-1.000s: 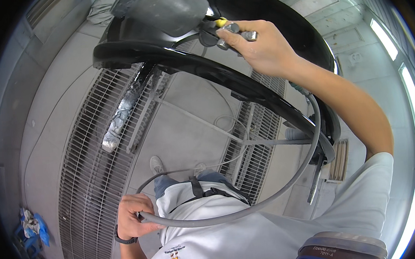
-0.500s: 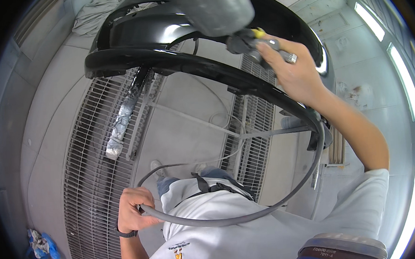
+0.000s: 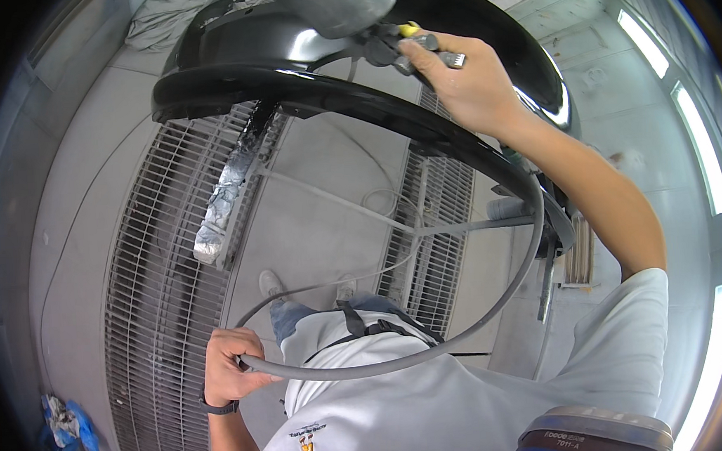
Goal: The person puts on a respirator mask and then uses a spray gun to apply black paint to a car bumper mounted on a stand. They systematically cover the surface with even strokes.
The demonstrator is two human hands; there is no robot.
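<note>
Grey hose (image 3: pixel 345 373) curves rightward from the left hand (image 3: pixel 233 364), whose grip is closed around it; farther right, before a glossy black bumper (image 3: pixel 345 94), a spray gun (image 3: pixel 379 47) is clamped in the right hand's (image 3: pixel 476 82) grip.

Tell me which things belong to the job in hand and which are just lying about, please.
In use:
spray gun, in the right grip
grey hose, in the left grip
black curved panel

Lying about:
crumpled grey sheet, upper left
blue-and-white bundle, lower left
</note>
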